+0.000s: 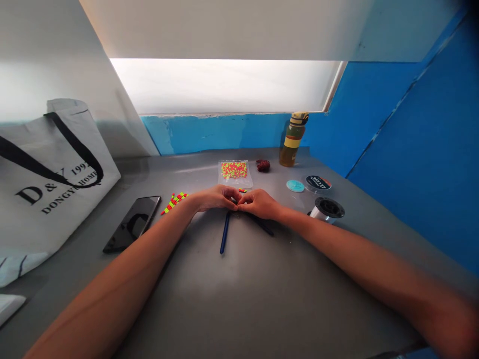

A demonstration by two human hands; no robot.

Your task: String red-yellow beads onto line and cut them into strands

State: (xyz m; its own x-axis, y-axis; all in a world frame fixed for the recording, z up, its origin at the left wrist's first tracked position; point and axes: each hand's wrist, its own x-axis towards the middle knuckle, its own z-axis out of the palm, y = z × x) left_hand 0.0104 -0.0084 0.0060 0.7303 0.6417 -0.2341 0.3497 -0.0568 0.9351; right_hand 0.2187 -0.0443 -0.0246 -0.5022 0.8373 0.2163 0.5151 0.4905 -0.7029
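Note:
My left hand (pixel 215 198) and my right hand (pixel 259 203) meet above the middle of the grey table, fingertips pinched together. Whatever they pinch is small and hidden by the fingers. Two thin dark blue rods (pixel 225 232) (pixel 263 225) spread out from beneath my fingertips. Left of my left hand lies a short row of strung red and yellow-green beads (pixel 174 203). A clear bag of the same beads (pixel 235 173) sits just beyond my hands, with a few loose beads (pixel 243 190) near my fingers.
A black smartphone (pixel 132 224) and a white printed tote bag (pixel 48 184) lie to the left. A bottle (pixel 293 139), a dark red clump (pixel 263 165), a pale blue disc (pixel 295 186), and two spools (pixel 318 182) (pixel 327 210) stand beyond and right.

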